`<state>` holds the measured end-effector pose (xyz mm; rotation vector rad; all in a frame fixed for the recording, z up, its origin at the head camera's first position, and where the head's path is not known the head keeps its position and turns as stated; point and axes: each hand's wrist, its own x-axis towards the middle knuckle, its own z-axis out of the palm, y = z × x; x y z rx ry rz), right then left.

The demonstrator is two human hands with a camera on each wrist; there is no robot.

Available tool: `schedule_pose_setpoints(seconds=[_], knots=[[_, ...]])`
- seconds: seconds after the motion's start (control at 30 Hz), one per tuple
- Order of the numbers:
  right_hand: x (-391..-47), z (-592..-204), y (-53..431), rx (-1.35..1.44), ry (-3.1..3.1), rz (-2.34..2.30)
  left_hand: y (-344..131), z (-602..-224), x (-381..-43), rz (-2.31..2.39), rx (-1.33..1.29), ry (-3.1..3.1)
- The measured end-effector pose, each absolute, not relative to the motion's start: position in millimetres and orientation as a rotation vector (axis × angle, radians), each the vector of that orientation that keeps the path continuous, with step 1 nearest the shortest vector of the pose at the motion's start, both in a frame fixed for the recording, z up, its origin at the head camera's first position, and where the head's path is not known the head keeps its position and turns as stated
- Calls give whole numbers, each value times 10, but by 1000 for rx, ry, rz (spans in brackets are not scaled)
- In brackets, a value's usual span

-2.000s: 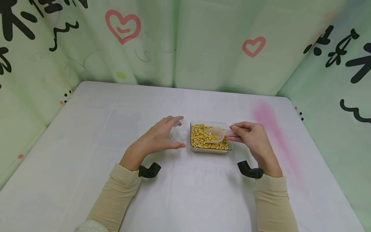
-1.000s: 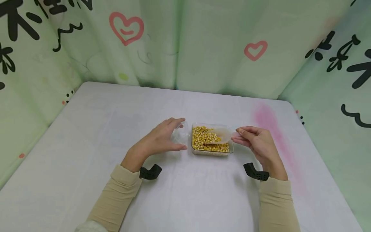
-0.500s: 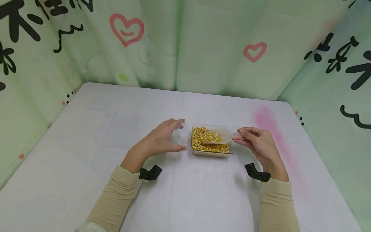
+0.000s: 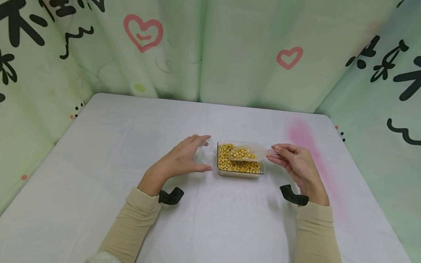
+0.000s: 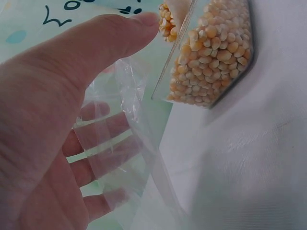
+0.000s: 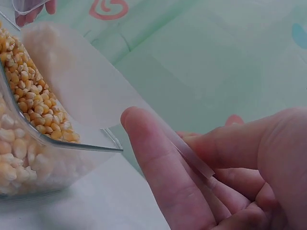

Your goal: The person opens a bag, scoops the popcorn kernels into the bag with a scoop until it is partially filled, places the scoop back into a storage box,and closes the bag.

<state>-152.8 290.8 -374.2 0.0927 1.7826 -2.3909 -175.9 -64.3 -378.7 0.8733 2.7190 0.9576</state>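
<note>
In the head view, my right hand pinches the handle of a translucent scoop between thumb and fingers. Corn kernels lie in the scoop, which is level over a rectangular clear container. That container is filled with yellow corn kernels. At its left side, my left hand curves its thumb and spread fingers around a clear, wrinkled plastic bag. Several left fingers show through the plastic in the left wrist view. Where exactly the thumb touches the bag is hard to see.
A white-covered table carries the container near its middle. Green printed curtains enclose the back and sides. A pink stain marks the cloth at right. Black wrist mounts sit on both wrists.
The scoop has come up out of the corn and levelled, now loaded with kernels. My right hand has drawn slightly to the right. The left hand and bag have stayed nearly still.
</note>
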Motion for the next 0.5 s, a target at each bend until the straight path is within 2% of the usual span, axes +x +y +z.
schedule_pose_setpoints(seconds=[0.5], knots=[[-1504,-3640,2859,15,1773,-2435,-615,-3774,-1737,967,884,2709]])
